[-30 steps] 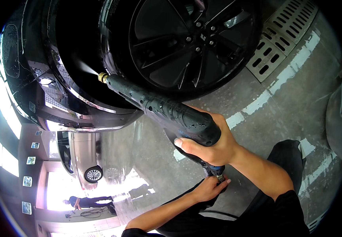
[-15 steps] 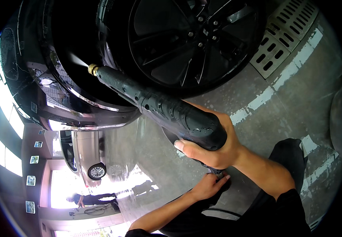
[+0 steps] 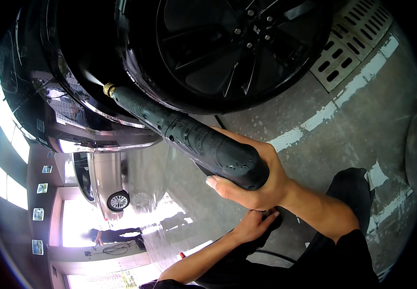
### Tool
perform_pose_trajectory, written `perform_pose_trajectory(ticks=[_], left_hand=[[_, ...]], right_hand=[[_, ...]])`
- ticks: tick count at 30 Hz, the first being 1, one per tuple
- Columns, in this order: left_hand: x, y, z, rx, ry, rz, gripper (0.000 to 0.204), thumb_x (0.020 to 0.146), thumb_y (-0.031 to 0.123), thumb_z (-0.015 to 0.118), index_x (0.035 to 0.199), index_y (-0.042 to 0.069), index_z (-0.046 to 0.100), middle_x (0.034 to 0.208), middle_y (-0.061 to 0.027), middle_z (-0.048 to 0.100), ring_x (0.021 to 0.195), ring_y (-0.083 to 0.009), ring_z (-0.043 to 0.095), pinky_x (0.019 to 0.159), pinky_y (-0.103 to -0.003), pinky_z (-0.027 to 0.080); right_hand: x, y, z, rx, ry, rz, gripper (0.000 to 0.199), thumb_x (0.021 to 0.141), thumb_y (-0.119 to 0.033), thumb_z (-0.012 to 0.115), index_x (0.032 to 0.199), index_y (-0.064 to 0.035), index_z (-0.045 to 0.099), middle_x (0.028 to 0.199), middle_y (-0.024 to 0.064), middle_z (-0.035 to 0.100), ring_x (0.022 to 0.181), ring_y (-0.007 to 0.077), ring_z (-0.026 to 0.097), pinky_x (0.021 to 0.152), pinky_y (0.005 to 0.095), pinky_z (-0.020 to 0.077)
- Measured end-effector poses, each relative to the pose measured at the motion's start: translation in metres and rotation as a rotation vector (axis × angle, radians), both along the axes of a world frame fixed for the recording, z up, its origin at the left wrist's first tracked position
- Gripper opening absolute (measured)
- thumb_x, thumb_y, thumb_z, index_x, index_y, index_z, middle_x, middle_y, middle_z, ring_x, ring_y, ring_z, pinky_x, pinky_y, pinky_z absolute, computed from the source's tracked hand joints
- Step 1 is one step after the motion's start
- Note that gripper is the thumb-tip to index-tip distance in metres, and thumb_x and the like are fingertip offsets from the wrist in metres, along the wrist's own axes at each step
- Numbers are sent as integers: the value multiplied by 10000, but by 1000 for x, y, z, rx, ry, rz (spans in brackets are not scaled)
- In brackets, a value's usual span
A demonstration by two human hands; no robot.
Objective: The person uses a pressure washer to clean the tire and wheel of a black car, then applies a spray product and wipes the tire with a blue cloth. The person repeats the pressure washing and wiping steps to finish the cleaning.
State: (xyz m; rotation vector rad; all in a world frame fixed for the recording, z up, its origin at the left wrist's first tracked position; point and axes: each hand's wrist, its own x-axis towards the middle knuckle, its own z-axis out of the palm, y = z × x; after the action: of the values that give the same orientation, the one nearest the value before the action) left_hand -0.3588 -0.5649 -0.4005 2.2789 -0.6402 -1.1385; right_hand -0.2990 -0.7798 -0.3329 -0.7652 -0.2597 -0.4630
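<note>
A black pressure washer gun [image 3: 194, 139], wet with drops, slants up and left from my right hand [image 3: 275, 185], which is wrapped round its grip. Pale spray [image 3: 90, 77] leaves its brass nozzle [image 3: 108, 90] into the dark wheel arch of a black car [image 3: 68, 115]. Right of the nozzle is the car's black alloy wheel [image 3: 244, 62]. Below the grip my left hand [image 3: 253, 227] is closed at the gun's lower end, where the hose joins; the gripped part is mostly hidden by both hands. A black hose [image 3: 276, 256] shows beside my leg.
Slotted drain grates [image 3: 336, 65] lie right of the wheel. Worn white lines [image 3: 317, 120] cross the wet grey floor. A beige car [image 3: 107, 180] and a person in dark clothes [image 3: 117, 235] are farther off at the left, near coiled cable [image 3: 115, 248].
The gun and my right hand have shifted slightly left, the grip end a little lower. Spray continues. The wheel now sits slightly farther right in view, and a red-tipped object shows near my left forearm.
</note>
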Motion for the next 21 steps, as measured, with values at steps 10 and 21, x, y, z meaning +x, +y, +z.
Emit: perform_pose_trajectory(ticks=[10,21], left_hand=[[-3,6,-5,131,129,62,282,1062,186,587,1288,24,638,1221,-157,690,1162,-317,642,988,-417,493],[-1,7,-4,155,153,77,280,1062,189,588,1271,12,646,1217,-158,697,1143,-307,654,966,-416,504]], right_hand=[[10,10,-14,-17,77,67,662,811,-31,755,1424,82,534,1167,111,691,1022,129,639,898,281,523],[12,15,-15,-38,94,92,676,814,-37,759,1436,81,521,1191,126,689,1046,143,646,922,292,525]])
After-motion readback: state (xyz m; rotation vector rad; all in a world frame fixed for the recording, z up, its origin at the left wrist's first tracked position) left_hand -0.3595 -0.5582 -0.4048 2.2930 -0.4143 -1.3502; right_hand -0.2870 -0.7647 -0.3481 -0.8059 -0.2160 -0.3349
